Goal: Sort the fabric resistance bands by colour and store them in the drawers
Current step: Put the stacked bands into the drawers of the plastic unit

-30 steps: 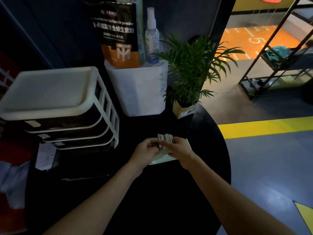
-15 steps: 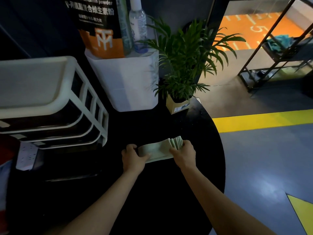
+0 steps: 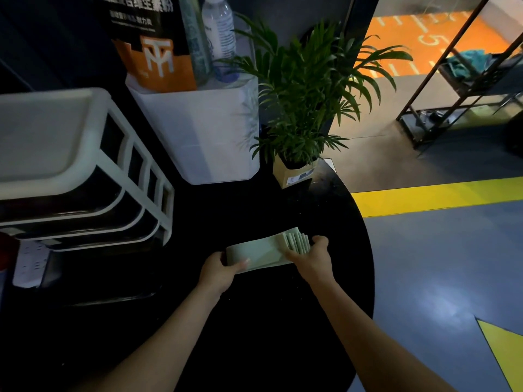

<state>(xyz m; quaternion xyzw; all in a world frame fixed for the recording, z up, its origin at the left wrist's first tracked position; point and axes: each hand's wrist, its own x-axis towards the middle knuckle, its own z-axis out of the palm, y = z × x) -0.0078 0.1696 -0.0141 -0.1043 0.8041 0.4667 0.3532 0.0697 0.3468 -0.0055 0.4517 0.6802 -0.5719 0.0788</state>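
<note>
1. A stack of pale green fabric resistance bands (image 3: 263, 251) is held flat on the black round worktop (image 3: 334, 210), near its right-hand edge and in front of the potted plant (image 3: 305, 89).
2. The left end of the stack is gripped by the left hand (image 3: 219, 271); the thumb is laid on the top band and the other fingers are curled round the end, mostly hidden beneath it.
3. The right end is gripped by the right hand (image 3: 314, 257); its fingers (image 3: 319, 240) are curled over the far right end, where the folded edges of several bands are fanned out like steps.
4. The stack lies between the two hands, with its long side running from left to right and its right end a little farther from the person.
5. A white-framed drawer unit (image 3: 85, 171) is seen at the left of the worktop, well apart from the bands; its dark drawers are closed.
6. A white container (image 3: 203, 137) is placed behind the bands, between the drawer unit and the plant; a black and orange pouch (image 3: 152, 49) and a clear bottle (image 3: 219, 35) are held in it.
7. A white power strip (image 3: 29, 264) is seen below the drawer unit at the far left.
8. Beyond the worktop, a grey floor with a yellow stripe (image 3: 438, 193) is seen.
</note>
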